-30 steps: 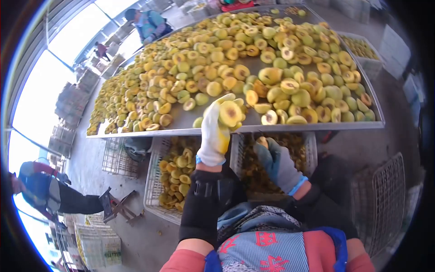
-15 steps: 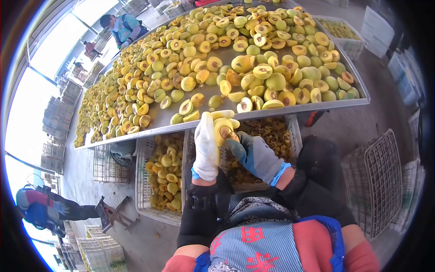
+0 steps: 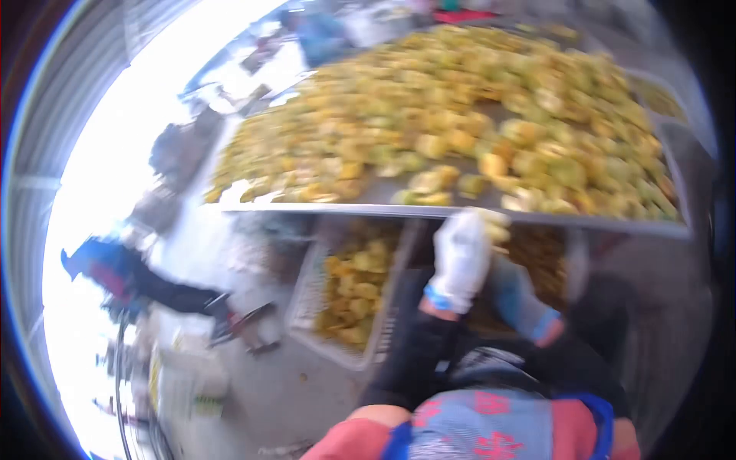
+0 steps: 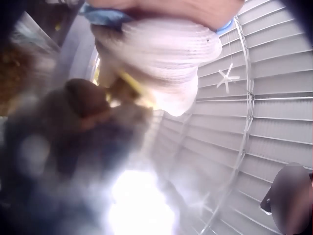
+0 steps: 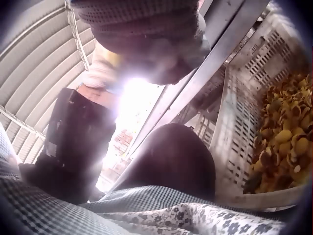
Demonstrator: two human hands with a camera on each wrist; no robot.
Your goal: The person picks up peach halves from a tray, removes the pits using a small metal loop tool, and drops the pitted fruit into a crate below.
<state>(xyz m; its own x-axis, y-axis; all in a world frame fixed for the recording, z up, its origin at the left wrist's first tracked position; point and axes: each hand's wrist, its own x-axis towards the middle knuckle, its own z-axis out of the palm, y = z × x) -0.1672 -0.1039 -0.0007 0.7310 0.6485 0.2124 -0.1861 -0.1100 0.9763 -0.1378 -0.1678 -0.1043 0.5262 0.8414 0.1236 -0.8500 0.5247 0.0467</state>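
In the head view, blurred now, my left hand (image 3: 462,261) in a white glove with yellow fingers grips a yellow peach half (image 3: 497,230) just below the table's front edge. My right hand (image 3: 517,295), in a grey-blue glove, is close beside it, its fingertips largely hidden behind the left hand. The left wrist view has the left glove (image 4: 161,63) above and the dark, blurred right glove (image 4: 73,152) right at its fingers. From the right wrist, the back of the right glove (image 5: 151,44) hides the fingers; I cannot tell what it holds.
A metal-edged table (image 3: 368,208) bears a heap of peach halves (image 3: 429,115). Below it stand a crate (image 3: 307,307) of yellow halves and another crate (image 5: 239,117) of brownish-yellow pieces. Another person (image 3: 115,264) is at the left; stacked crates (image 3: 188,376) stand near there.
The right hand came up from over the crate to the peach half in the left hand, and both stay together below the table edge. The head view has swung, shifting the scene rightward.
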